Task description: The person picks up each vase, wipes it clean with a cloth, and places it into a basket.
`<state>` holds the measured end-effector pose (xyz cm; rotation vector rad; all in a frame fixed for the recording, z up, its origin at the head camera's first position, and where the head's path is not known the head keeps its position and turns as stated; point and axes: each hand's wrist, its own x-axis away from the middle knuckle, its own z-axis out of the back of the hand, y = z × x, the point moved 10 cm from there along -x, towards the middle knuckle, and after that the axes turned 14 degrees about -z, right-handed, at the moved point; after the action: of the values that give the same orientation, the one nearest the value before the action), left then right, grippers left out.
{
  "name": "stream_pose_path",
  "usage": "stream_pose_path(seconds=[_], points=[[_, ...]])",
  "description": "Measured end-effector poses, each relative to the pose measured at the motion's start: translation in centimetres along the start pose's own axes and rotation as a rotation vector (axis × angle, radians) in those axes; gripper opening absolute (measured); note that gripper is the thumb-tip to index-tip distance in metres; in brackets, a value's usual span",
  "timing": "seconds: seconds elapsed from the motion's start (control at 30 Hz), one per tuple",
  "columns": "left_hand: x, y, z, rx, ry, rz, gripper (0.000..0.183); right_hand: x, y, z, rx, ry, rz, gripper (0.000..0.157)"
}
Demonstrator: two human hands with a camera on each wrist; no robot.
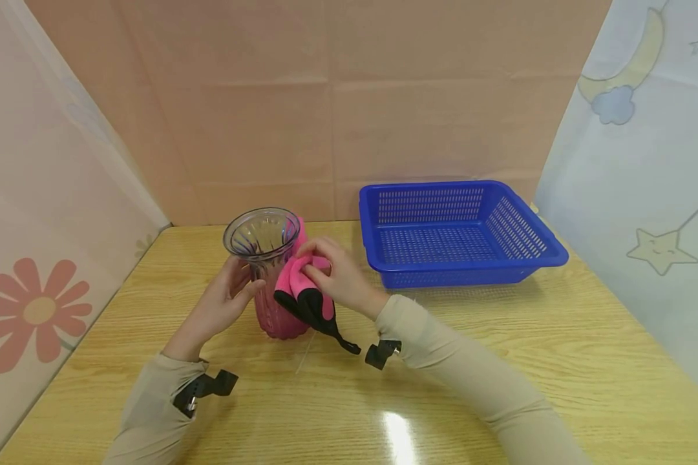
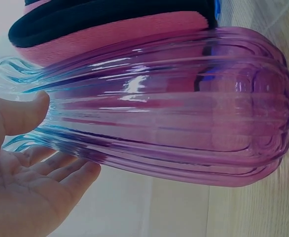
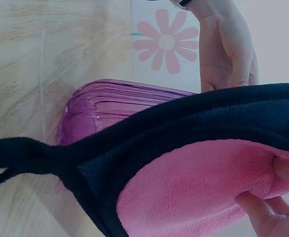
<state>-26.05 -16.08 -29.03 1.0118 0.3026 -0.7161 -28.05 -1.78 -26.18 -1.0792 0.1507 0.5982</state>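
Note:
A ribbed glass vase [image 1: 282,316], clear bluish at its flared rim and purple-pink lower down, stands upright left of the table's middle. My left hand [image 1: 223,300] holds it at the narrow neck, thumb on the near side and fingers around the far side, as the left wrist view also shows. My right hand [image 1: 340,274] pinches a fluffy pink cloth [image 3: 184,182] with black trim and a black hanging loop [image 1: 349,347]. The bunched cloth lies against the vase's right side, and part of the pink shows behind the rim.
A blue plastic basket [image 1: 465,266] with slotted walls stands at the back right of the wooden table [image 1: 302,413]. Behind the table hangs a peach-coloured sheet [image 1: 326,116]. Patterned sheets close off the left and right sides.

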Motion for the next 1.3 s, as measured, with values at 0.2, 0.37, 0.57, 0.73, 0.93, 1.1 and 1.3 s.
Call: stream_pose_path(seconds=[0.2,0.37,0.57,0.73,0.93,1.1,1.3], points=[[0.0,0.0,0.0,0.01,0.005,-0.003,0.065,0.4,0.5,-0.3,0.022,-0.01,-0.01,0.013],[0.1,-0.2,-0.1,0.018,-0.006,0.035,0.064,0.7,0.9,-0.5,0.062,0.002,-0.021,0.013],[0.2,-0.4,-0.2,0.025,-0.011,0.072,0.064,1.0,1.4,-0.7,0.075,0.002,-0.02,0.013],[0.2,-0.3,-0.1,0.016,-0.003,0.058,0.065,1.1,1.7,-0.8,0.07,-0.008,-0.013,0.014],[0.2,-0.2,-0.1,0.01,0.003,0.053,0.066,1.2,2.0,-1.0,0.082,-0.012,-0.007,0.014],[0.1,-0.2,-0.1,0.013,0.001,0.047,0.066,1.3,2.2,-1.1,0.085,-0.02,-0.014,0.014],[0.1,-0.3,-0.1,0.026,0.007,0.052,0.065,1.3,2.2,-1.1,0.076,-0.015,-0.014,0.013]])
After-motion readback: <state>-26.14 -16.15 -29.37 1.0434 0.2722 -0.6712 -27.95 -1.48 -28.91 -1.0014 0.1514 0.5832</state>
